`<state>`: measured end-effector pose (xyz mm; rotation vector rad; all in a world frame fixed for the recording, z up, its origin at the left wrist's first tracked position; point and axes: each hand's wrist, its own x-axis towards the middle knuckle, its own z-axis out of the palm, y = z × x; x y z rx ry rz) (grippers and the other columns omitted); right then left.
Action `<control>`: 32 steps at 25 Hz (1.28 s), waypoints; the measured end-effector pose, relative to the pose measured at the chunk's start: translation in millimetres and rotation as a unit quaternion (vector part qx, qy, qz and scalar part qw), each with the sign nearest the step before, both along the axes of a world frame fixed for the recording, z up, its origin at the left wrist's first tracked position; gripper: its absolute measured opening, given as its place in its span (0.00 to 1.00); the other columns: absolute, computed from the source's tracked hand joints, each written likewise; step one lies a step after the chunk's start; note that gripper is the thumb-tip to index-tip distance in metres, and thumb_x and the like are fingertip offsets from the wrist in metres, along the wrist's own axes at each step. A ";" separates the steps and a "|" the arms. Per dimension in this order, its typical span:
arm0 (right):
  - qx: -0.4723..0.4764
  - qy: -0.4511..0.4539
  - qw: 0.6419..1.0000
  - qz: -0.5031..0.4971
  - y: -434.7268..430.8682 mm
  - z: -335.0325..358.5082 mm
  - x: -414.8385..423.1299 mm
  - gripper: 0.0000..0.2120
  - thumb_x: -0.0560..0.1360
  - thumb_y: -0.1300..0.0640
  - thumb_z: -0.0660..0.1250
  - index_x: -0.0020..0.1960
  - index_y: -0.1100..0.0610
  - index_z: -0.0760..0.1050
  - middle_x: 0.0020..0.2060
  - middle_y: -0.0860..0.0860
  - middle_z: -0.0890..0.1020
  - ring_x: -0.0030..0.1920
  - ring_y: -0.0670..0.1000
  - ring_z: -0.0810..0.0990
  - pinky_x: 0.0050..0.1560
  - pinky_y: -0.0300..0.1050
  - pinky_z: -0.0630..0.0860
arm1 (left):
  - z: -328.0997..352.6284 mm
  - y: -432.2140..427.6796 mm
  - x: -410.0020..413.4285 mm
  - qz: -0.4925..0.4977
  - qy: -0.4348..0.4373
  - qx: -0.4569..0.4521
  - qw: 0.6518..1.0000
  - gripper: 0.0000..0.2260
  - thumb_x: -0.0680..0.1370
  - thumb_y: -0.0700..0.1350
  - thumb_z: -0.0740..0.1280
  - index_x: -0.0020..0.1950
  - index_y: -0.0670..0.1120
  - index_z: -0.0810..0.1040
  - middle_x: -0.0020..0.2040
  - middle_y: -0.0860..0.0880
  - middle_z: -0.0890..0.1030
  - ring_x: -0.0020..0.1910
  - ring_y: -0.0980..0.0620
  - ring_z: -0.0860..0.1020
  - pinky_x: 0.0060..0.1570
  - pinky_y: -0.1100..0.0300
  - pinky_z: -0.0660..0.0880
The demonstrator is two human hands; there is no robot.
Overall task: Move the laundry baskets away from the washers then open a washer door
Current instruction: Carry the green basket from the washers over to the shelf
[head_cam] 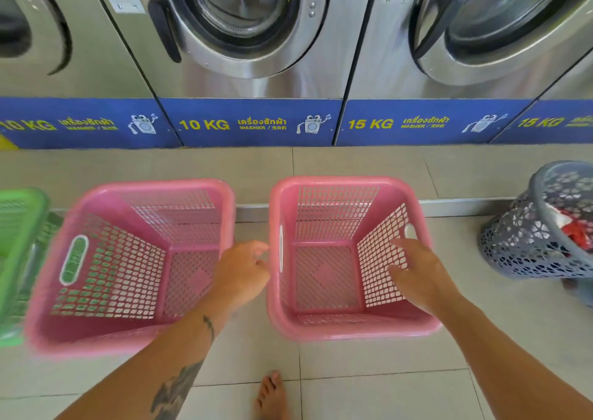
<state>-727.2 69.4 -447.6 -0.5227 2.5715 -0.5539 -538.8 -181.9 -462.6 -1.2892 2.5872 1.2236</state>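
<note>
Pale floor tiles (pixel 369 387) carry a bare foot (pixel 272 394) nearest the camera. Ahead, the left hand (pixel 244 268) hangs in the gap between two pink baskets, fingers loosely curled; whether it grips a rim I cannot tell. The right hand (pixel 417 272), fingers spread and relaxed, reaches over the side wall of the right pink basket (pixel 340 182), just below a handle slot, likely to take hold and shift it. The left pink basket (pixel 144 188) is blurred, beside a green basket (pixel 22 195); a grey basket (pixel 513 236) stands rightward. Beyond, both washer doors, 10 KG (pixel 237 11) and 15 KG (pixel 500 24), are closed.
</note>
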 end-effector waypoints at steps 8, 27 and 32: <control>-0.078 0.040 0.987 0.136 -33.5 155.5 96.1 0.26 0.72 0.59 0.67 0.69 0.53 0.70 0.66 0.54 0.73 0.64 0.54 0.73 0.67 0.46 0.65 | 144.6 15.5 104.4 0.008 0.051 -0.023 0.998 0.15 0.75 0.37 0.63 0.53 0.54 0.81 0.53 0.55 0.82 0.52 0.53 0.79 0.58 0.53 0.75; -0.112 0.028 0.940 0.320 -391.1 265.9 423.9 0.25 0.75 0.62 0.65 0.71 0.59 0.66 0.71 0.56 0.69 0.70 0.54 0.66 0.68 0.40 0.57 | 261.2 -264.2 506.7 0.240 0.115 -0.074 0.961 0.15 0.73 0.43 0.60 0.55 0.52 0.81 0.55 0.52 0.81 0.50 0.52 0.79 0.50 0.64 0.71; -0.087 -0.017 0.947 0.308 -468.0 233.4 480.3 0.16 0.71 0.67 0.66 0.59 0.63 0.75 0.56 0.60 0.80 0.57 0.60 0.77 0.60 0.53 0.72 | 241.8 -341.5 559.9 0.198 0.039 -0.101 0.974 0.21 0.70 0.47 0.59 0.63 0.53 0.77 0.64 0.52 0.76 0.48 0.51 0.80 0.45 0.58 0.75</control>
